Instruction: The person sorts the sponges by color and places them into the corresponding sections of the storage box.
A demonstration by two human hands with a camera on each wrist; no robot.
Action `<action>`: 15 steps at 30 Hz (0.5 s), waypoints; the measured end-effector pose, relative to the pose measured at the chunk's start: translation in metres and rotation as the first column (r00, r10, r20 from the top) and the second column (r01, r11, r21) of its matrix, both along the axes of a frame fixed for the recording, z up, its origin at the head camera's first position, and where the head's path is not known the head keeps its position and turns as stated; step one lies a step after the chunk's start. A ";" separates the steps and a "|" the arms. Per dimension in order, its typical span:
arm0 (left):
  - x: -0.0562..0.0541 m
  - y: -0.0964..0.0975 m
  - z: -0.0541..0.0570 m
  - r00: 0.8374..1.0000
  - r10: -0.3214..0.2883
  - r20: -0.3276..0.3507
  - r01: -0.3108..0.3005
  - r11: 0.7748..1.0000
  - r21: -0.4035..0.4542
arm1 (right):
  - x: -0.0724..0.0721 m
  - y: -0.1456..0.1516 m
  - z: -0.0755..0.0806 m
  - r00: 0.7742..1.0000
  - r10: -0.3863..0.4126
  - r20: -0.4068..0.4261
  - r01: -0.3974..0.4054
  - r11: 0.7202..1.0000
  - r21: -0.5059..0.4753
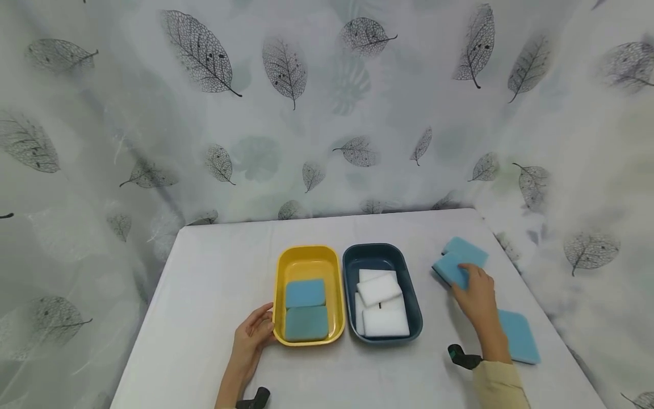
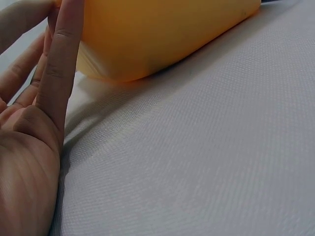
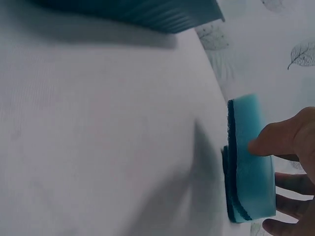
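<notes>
Thumb and fingers of my right hand [image 1: 478, 295] pinch a light blue sponge [image 1: 452, 268] with a dark scouring layer, clear in the right wrist view. Another blue sponge [image 1: 469, 250] lies partly behind it, and a third blue sponge [image 1: 520, 339] is on the table beside my right forearm. My left hand [image 1: 251, 336] rests against the left side of a yellow tray [image 1: 308, 260], its fingers mostly straight in the left wrist view. Inside that tray two blue sponges [image 1: 305, 309] lie one in front of the other.
Right of the yellow tray stands a dark blue tray [image 1: 375, 254] with several white sponge blocks [image 1: 380, 289] piled in it. A white cloth covers the table [image 1: 204, 284]. Leaf-patterned curtains [image 1: 317, 125] hang behind and at both sides.
</notes>
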State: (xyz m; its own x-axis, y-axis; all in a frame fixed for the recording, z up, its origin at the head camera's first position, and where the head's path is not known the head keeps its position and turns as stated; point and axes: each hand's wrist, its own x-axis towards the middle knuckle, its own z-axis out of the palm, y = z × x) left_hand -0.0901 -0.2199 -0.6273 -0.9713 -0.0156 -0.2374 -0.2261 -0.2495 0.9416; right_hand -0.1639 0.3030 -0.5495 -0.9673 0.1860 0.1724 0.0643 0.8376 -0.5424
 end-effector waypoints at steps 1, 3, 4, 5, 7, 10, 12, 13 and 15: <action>0.000 0.000 0.000 1.000 -0.006 -0.004 0.006 1.000 -0.001 | -0.001 -0.003 0.003 0.999 0.014 -0.029 -0.015 1.000 -0.016; -0.001 0.000 0.001 1.000 -0.012 -0.007 0.012 1.000 0.001 | -0.003 -0.012 0.011 0.997 0.037 -0.074 -0.041 0.998 -0.056; -0.001 0.000 0.001 1.000 -0.013 -0.006 0.013 1.000 -0.001 | -0.004 -0.017 0.014 0.995 0.047 -0.086 -0.053 0.996 -0.074; -0.001 0.000 0.001 1.000 -0.012 -0.004 0.012 1.000 0.000 | -0.005 -0.022 0.017 0.994 0.054 -0.094 -0.062 0.994 -0.087; 0.000 -0.001 0.002 1.000 -0.006 0.009 0.006 1.000 0.000 | -0.007 -0.033 0.020 0.993 0.063 -0.097 -0.073 0.991 -0.108; 0.000 -0.002 0.003 1.000 0.006 0.022 -0.005 1.000 -0.011 | -0.010 -0.050 0.023 0.992 0.086 -0.090 -0.099 0.985 -0.139; 0.000 -0.002 0.004 1.000 0.005 0.023 -0.005 1.000 -0.016 | -0.013 -0.060 0.025 0.990 0.106 -0.089 -0.119 0.981 -0.153; -0.001 -0.002 0.004 1.000 0.001 0.019 -0.001 1.000 -0.021 | -0.015 -0.064 0.027 0.989 0.119 -0.093 -0.133 0.978 -0.160; -0.003 -0.002 0.004 1.000 -0.009 0.007 0.009 1.000 -0.016 | -0.019 -0.073 0.031 0.984 0.146 -0.103 -0.162 0.972 -0.170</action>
State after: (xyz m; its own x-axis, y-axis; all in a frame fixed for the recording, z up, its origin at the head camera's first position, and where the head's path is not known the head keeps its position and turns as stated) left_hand -0.0926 -0.2218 -0.6229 -0.9696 -0.0109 -0.2443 -0.2351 -0.2322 0.9438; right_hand -0.1832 0.2296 -0.5181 -0.9688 0.0711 0.2374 -0.1135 0.7240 -0.6804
